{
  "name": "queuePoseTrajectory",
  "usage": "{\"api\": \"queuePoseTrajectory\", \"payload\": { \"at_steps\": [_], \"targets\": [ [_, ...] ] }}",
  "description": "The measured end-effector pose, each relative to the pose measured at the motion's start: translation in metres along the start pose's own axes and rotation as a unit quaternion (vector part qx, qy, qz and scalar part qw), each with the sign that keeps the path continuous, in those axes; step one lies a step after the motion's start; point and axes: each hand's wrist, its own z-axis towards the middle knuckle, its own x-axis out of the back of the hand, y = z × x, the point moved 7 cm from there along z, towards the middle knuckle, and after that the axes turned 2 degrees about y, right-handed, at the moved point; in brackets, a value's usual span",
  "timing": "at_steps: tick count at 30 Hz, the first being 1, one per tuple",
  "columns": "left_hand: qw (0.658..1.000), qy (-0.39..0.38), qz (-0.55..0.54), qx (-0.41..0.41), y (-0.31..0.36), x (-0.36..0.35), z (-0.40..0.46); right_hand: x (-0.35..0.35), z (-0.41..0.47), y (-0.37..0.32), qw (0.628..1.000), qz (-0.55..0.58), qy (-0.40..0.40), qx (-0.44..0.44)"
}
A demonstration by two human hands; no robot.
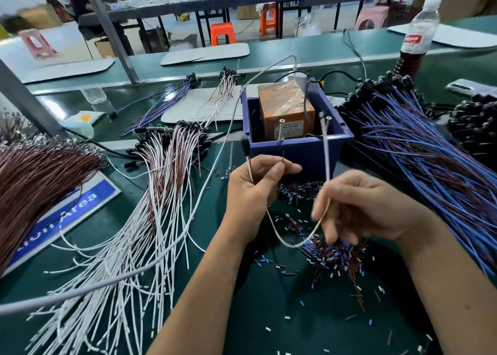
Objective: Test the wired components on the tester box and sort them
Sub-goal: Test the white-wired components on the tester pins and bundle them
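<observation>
The tester box (293, 150) is a blue open bin holding an orange taped block (285, 109), with two screws standing at its front rim. My left hand (255, 182) pinches a wired component (245, 146) just below its black head, and also a thin brown wire end by the box front. Its white and brown wire (290, 240) loops down and over to my right hand (360, 206), which pinches the white lead running up towards the right screw (328, 120).
White and brown wired parts (150, 206) fan out on the left, with a brown bundle (35, 182) at the far left. Blue wired parts (430, 161) lie heaped on the right. Cut insulation bits (330, 252) litter the green mat. A water bottle (419, 34) stands behind.
</observation>
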Motion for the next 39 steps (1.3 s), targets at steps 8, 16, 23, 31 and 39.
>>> {"api": "queuePoseTrajectory", "payload": {
  "at_steps": [8, 16, 23, 31, 39],
  "targets": [
    [0.989, -0.085, -0.099, 0.065, -0.001, -0.018, -0.006, -0.025, 0.009, 0.024, 0.989, -0.086, -0.043, -0.111],
    [0.956, -0.155, -0.183, 0.169, -0.008, -0.025, -0.013, 0.012, 0.017, 0.006, 0.978, 0.011, 0.205, 0.048],
    [0.953, -0.194, -0.160, 0.169, -0.010, -0.034, -0.015, 0.009, 0.013, -0.010, 0.955, -0.051, 0.258, 0.136],
    [0.981, -0.111, -0.090, 0.130, -0.016, -0.024, -0.011, 0.031, -0.003, -0.021, 0.904, -0.027, 0.383, 0.188],
    [0.978, -0.109, -0.139, 0.110, -0.011, -0.023, -0.010, 0.014, 0.015, -0.001, 0.958, -0.003, 0.268, 0.099]
  ]
}}
